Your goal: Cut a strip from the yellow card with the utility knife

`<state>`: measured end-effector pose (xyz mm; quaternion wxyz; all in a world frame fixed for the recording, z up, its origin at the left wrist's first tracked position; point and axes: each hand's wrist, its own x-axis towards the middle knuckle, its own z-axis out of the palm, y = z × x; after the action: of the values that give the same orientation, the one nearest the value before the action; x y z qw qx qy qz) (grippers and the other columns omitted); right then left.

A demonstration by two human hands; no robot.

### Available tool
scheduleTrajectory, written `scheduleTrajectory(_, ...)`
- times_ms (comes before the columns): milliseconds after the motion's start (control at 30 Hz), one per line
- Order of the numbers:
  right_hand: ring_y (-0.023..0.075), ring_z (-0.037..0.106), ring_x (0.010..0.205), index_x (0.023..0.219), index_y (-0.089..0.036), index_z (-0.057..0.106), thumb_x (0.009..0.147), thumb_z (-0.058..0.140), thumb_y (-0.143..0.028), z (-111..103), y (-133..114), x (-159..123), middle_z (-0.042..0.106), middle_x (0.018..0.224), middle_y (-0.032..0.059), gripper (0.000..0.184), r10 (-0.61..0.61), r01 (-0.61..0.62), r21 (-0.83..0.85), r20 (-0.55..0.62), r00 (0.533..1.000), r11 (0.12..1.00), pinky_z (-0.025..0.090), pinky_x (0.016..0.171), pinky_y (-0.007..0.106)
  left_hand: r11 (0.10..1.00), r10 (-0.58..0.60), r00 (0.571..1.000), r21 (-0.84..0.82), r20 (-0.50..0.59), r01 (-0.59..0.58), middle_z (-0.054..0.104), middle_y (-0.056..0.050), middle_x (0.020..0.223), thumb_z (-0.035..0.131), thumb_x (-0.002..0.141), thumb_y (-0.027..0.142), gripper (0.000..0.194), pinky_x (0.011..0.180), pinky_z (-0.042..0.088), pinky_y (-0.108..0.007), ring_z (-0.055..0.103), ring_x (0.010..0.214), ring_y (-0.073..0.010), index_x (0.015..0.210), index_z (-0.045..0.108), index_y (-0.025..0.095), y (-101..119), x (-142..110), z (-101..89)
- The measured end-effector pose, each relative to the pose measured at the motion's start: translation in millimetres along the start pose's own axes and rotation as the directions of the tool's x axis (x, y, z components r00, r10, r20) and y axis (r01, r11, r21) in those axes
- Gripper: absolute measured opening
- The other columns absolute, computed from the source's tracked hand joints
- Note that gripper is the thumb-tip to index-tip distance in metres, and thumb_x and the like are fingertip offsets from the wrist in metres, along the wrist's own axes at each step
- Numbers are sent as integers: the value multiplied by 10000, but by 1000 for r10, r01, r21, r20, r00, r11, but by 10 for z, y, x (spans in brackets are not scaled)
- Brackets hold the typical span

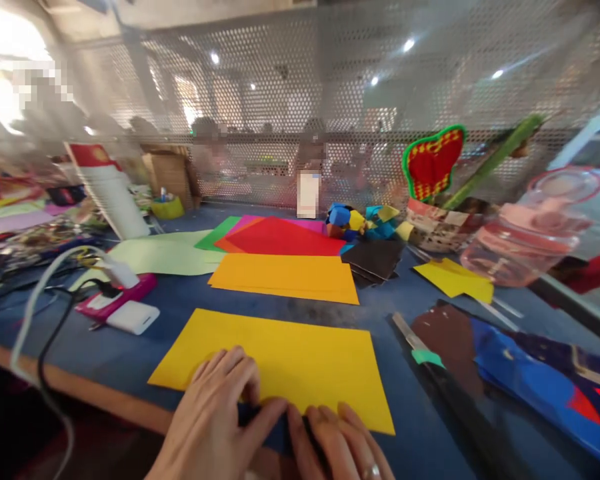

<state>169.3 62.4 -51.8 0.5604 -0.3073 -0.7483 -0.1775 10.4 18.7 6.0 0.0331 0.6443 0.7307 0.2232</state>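
Note:
A yellow paper sheet (300, 363) lies lengthwise on the blue table, right in front of me. My left hand (220, 400) rests on its near left part, fingers bent onto the paper and thumb at the near edge. Beside it, my right hand (335, 440), with a ring, has its thumb and curled fingers on the same near edge. The two thumbs nearly meet there. Parts of the right fingers hide the edge. Behind the sheet lie orange-yellow strips (285, 277).
Red paper (285, 237), pale green paper (165, 253) and black pieces (375, 259) lie farther back. At left is a pink power strip (143, 285) with cables. A black-handled cutter (430, 360), blue packet (535, 380) and pink bottle (523, 243) are at right. Perforated mesh (260, 87) stands behind.

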Motion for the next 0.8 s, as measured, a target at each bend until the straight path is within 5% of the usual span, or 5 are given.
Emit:
scheduleTrajectory(67, 112, 669, 712, 759, -236, 745, 977, 492, -163, 75, -67, 5, 699, 695, -20, 342, 85, -85, 2, -105, 991, 996, 450, 1060, 286, 991, -130, 980, 22, 153, 128, 544, 11, 694, 612, 843, 524, 397, 639, 347, -293, 527, 684, -170, 647, 474, 206, 4, 68, -102)
scheduleTrajectory(200, 113, 632, 689, 670, -246, 730, 1005, 464, -197, 178, -157, 11, 681, 622, -10, 430, 170, -170, 21, -206, 964, 985, 463, 1009, 259, 933, -345, 828, 256, 441, 252, 400, 26, 488, 587, 776, 669, 576, 529, 184, -300, 359, 508, -126, 485, 423, 199, 31, 266, -346)
scheduleTrajectory(333, 118, 614, 678, 640, -252, 720, 992, 459, -181, 242, -192, -28, 668, 592, -2, 443, 230, -228, 38, -238, 944, 973, 453, 1014, 261, 958, -286, 706, 208, 647, 198, 424, 15, 415, 508, 838, 623, 586, 504, 275, -261, 400, 445, -109, 434, 521, 199, 46, 465, -521)
scheduleTrajectory(533, 126, 615, 661, 655, -250, 717, 907, 540, -105, 248, -208, -46, 661, 577, -5, 341, 263, -262, 38, -235, 936, 964, 455, 990, 274, 937, -275, 452, 131, 848, 323, 486, -4, 427, 484, 880, 491, 544, 450, 336, -213, 427, 397, -98, 432, 556, 190, 86, 615, -611)
scheduleTrajectory(800, 99, 657, 619, 727, -218, 729, 939, 498, -119, 187, -150, -57, 670, 648, -26, 329, 190, -189, 28, -215, 958, 982, 503, 934, 272, 902, -342, 381, 187, 859, 390, 437, 15, 403, 498, 870, 454, 497, 400, 287, -224, 374, 366, -102, 446, 511, 195, 70, 613, -633)
